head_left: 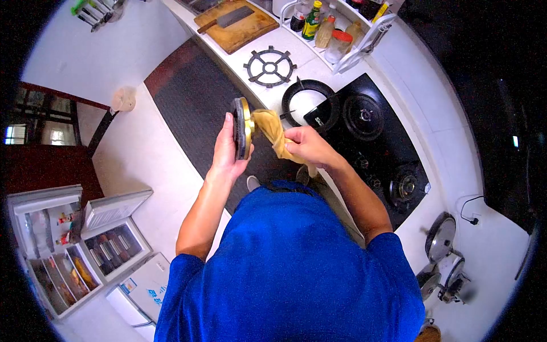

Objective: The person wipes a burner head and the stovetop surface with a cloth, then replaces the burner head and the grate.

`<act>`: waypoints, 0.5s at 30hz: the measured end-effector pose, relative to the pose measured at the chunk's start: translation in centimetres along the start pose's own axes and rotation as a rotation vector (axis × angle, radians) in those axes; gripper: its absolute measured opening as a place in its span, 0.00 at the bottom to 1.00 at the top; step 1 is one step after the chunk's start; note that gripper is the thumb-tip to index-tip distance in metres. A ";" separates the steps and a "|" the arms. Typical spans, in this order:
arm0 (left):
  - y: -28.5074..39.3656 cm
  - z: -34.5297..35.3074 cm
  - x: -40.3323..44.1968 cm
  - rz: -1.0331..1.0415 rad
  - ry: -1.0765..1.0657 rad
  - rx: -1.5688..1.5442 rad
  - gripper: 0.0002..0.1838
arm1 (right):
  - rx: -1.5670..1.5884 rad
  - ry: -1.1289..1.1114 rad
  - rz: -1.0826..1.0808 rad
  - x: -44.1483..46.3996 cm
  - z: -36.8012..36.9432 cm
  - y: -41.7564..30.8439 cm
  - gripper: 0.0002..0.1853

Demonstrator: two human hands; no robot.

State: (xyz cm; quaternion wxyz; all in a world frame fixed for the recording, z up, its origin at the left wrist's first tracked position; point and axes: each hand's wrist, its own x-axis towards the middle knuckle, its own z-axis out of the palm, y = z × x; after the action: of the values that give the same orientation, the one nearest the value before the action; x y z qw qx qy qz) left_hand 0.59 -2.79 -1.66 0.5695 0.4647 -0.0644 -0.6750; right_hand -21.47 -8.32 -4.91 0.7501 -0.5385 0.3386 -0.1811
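My left hand (227, 149) is wrapped round a round black and brass-coloured burner part (243, 129), held on edge above the dark floor mat. A yellow cloth (272, 130) hangs twisted from my right hand (310, 147), whose fingers are closed on it. The cloth's upper end touches or lies very near the brass side of the burner part.
Right of my hands is a black gas stove (364, 154). On the counter are a black pan support (270, 67), a black ring (307, 102), a cutting board (242, 34) with a cleaver, and a rack of bottles (325, 31). An open fridge (85, 251) stands at lower left.
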 end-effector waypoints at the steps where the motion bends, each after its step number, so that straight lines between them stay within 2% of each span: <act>1: -0.4 -0.6 0.5 0.000 -0.012 0.054 0.28 | -0.145 0.109 -0.002 0.0 -0.2 -0.2 0.14; 2: -1.0 -0.5 0.9 0.011 0.018 0.029 0.27 | -0.286 0.219 0.002 -0.3 -0.2 -0.3 0.15; 3: -1.7 -0.7 1.0 -0.041 0.054 -0.033 0.26 | -0.411 0.291 -0.151 -0.8 0.3 -1.7 0.13; 4: -2.4 -0.9 1.2 -0.093 0.087 -0.095 0.24 | -0.407 0.301 -0.150 -0.4 0.3 -1.7 0.13; 6: -3.6 -1.4 1.3 -0.222 0.038 -0.241 0.22 | -1.023 0.451 -0.113 0.2 0.4 -2.2 0.11; 7: -4.1 -1.4 1.4 -0.289 0.018 -0.290 0.25 | -1.094 0.442 -0.026 -0.1 0.6 -2.8 0.13; 8: -4.8 -1.4 1.4 -0.314 -0.012 -0.296 0.24 | -1.091 0.463 -0.027 -0.3 0.7 -3.6 0.13; 10: -6.0 -1.2 1.7 -0.355 -0.047 -0.284 0.22 | -0.841 0.426 -0.002 -1.6 2.0 -5.6 0.11; 11: -6.5 -1.2 1.8 -0.363 -0.009 -0.269 0.22 | -0.758 0.448 -0.139 -0.8 1.1 -3.6 0.12; 14: -7.1 -1.4 2.4 -0.417 -0.129 -0.294 0.22 | -0.723 0.363 -0.038 0.0 -0.6 -2.2 0.11; 15: -6.5 -0.4 1.7 -0.416 -0.057 -0.253 0.20 | -0.925 0.413 -0.041 -0.6 -0.1 -2.7 0.10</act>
State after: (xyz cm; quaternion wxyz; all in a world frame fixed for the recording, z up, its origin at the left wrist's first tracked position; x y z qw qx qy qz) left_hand -3.58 -1.76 -6.86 0.4700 0.3737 0.1018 -0.7931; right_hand -21.66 -8.98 -2.22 0.3468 -0.7738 0.5140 -0.1296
